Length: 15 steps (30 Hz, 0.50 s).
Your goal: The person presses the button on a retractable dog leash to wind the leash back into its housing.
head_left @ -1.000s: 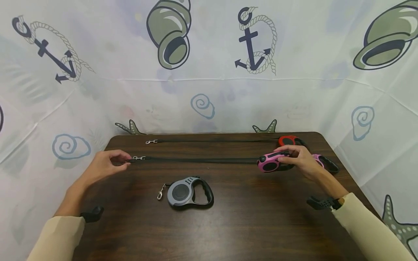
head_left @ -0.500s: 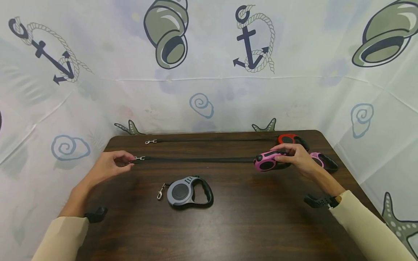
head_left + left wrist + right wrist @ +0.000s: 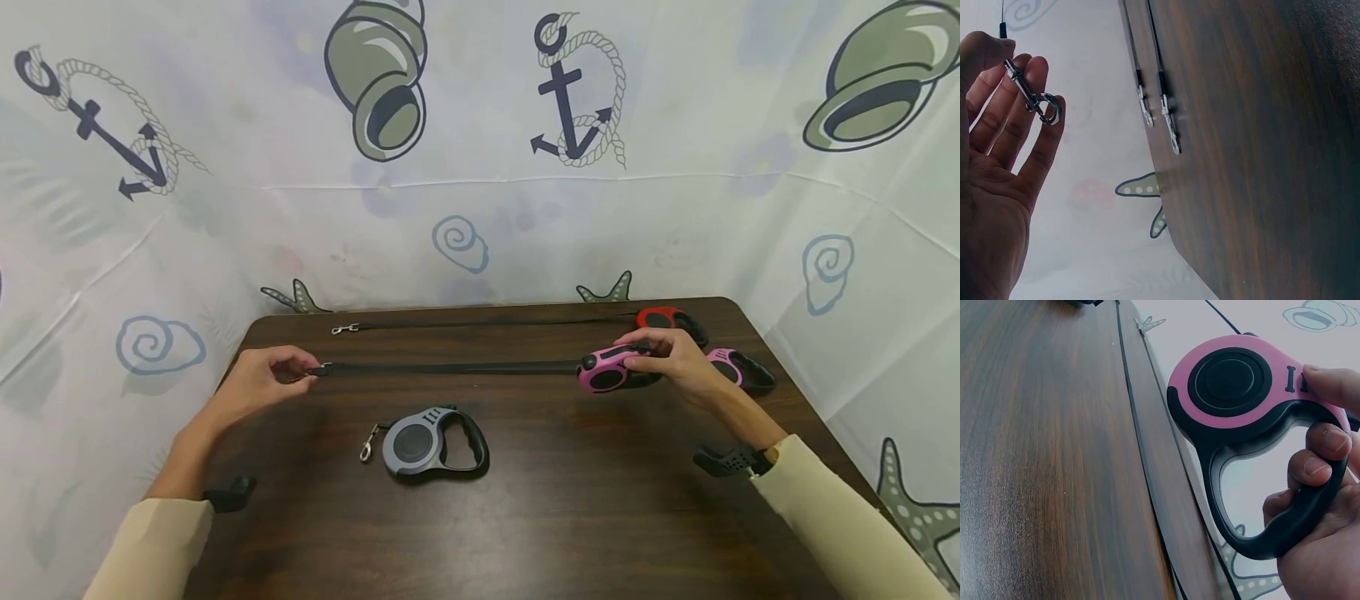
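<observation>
My left hand [image 3: 303,371] pinches the metal clip [image 3: 1030,95] at the end of a black strap [image 3: 450,367]. The strap runs straight across the table to a pink retractable leash [image 3: 603,372]. My right hand [image 3: 645,354] grips that leash, fingers curled round its black handle [image 3: 1310,506] and thumb on top of the pink housing [image 3: 1241,387]. A grey retractable leash [image 3: 431,442] with its clip [image 3: 367,446] drawn in lies on the table nearer to me, between my hands.
A red leash [image 3: 667,318] lies at the back right, its strap stretched left to a clip [image 3: 345,328]. Another pink leash [image 3: 738,371] lies just right of my right hand. The dark wooden table [image 3: 562,517] is ringed by a printed sheet [image 3: 480,208].
The pink leash in my right hand has moved a little left, and my left hand with the clip a little right, so the stretch of strap between them is shorter.
</observation>
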### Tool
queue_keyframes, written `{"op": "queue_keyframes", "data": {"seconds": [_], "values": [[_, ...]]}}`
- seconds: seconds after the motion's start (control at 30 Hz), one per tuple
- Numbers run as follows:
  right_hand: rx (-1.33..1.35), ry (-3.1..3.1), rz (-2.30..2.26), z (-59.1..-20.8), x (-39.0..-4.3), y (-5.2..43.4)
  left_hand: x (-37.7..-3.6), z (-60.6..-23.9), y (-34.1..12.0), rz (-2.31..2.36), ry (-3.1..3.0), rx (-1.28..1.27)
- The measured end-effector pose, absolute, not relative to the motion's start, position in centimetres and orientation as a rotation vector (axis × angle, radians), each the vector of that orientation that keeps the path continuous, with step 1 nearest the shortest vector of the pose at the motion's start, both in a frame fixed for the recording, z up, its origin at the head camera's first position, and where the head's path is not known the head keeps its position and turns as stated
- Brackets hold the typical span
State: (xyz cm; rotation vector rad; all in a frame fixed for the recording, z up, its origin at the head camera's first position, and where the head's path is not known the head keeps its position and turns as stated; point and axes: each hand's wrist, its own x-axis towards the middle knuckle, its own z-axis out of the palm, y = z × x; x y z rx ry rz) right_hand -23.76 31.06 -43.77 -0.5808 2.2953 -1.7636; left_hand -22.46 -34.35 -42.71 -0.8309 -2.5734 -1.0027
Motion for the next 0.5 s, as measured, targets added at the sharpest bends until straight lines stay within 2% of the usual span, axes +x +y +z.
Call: {"op": "queue_keyframes", "data": {"seconds": [0.5], "values": [[-0.612, 2.309, -1.769, -44.0, -24.0, 30.1, -22.5, -42.9, -33.1, -0.990, -2.563, -0.841]]}}
